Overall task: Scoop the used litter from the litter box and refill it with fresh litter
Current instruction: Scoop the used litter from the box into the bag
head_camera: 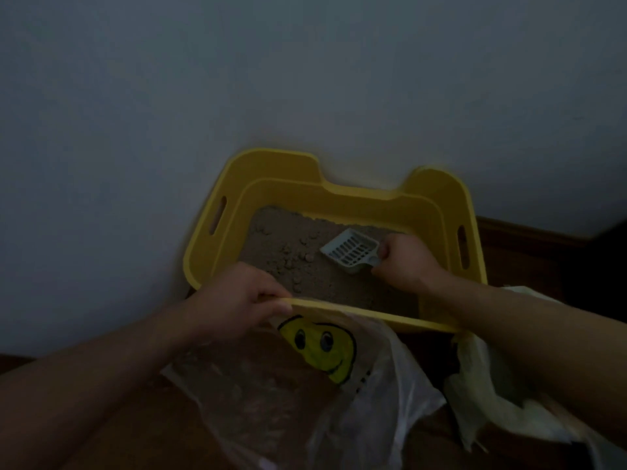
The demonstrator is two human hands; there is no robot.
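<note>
A yellow litter box (342,198) stands against the wall, holding brownish litter (281,245) with several clumps. My right hand (407,262) grips the handle of a grey slotted scoop (351,251), whose head lies over the litter inside the box. My left hand (237,296) pinches the mouth of a clear plastic bag (271,385) at the box's near rim. A yellow smiley face (322,344) is printed on the bag, which hangs open in front of the box.
A pale wall fills the top and left of the view. The floor is brown wood. A second crumpled whitish bag (492,395) lies at the right, under my right forearm. A dark baseboard (529,235) runs right of the box.
</note>
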